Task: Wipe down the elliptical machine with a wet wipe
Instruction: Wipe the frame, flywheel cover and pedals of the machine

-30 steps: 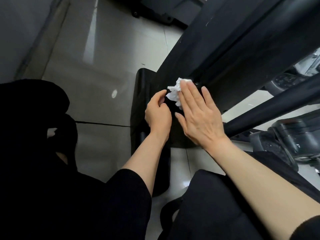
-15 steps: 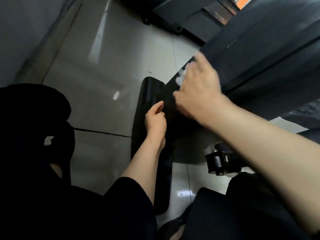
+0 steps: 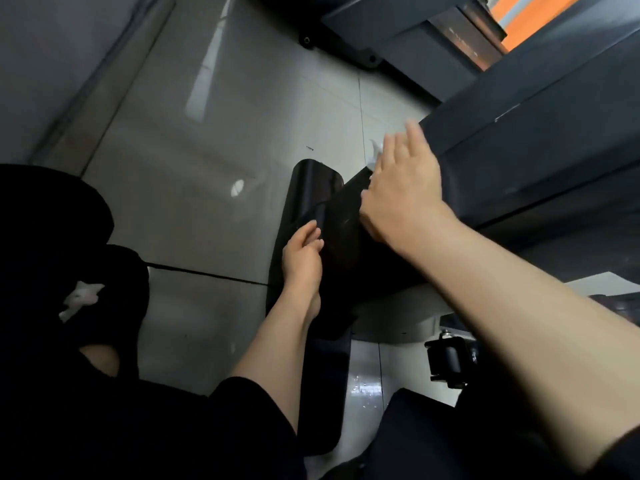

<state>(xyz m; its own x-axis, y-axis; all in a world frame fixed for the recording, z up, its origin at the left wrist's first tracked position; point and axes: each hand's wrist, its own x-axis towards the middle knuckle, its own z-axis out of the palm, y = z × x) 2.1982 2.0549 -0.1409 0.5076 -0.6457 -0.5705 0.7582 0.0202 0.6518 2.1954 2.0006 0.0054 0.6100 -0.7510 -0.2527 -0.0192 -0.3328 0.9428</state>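
No brand or writing can be read anywhere on the machine [image 3: 540, 157]; a faint strip of marks on the dark panel near the orange patch [image 3: 540, 15] at top right is too blurred to make out. The right hand [image 3: 401, 192] lies flat on the black housing with fingers stretched out straight and blurred, pressing the wipe [image 3: 375, 152] under them; only a small white corner of it shows past the fingertips, at the housing's upper left edge beside the floor [image 3: 214, 140]. Its grip is therefore open-fingered, holding the wipe down by pressure and not curled round it. The left hand [image 3: 301, 254] rests against the lower black cover [image 3: 304, 188], fingers loosely bent and holding nothing. Compared with half a second ago, the right hand sits at much the same spot on the housing, and less of the wipe shows; the left hand has hardly shifted. A second ago the right hand was lower, beside the left, with the crumpled wipe plainly visible. A black roller bracket [image 3: 448, 358] sits at lower right.
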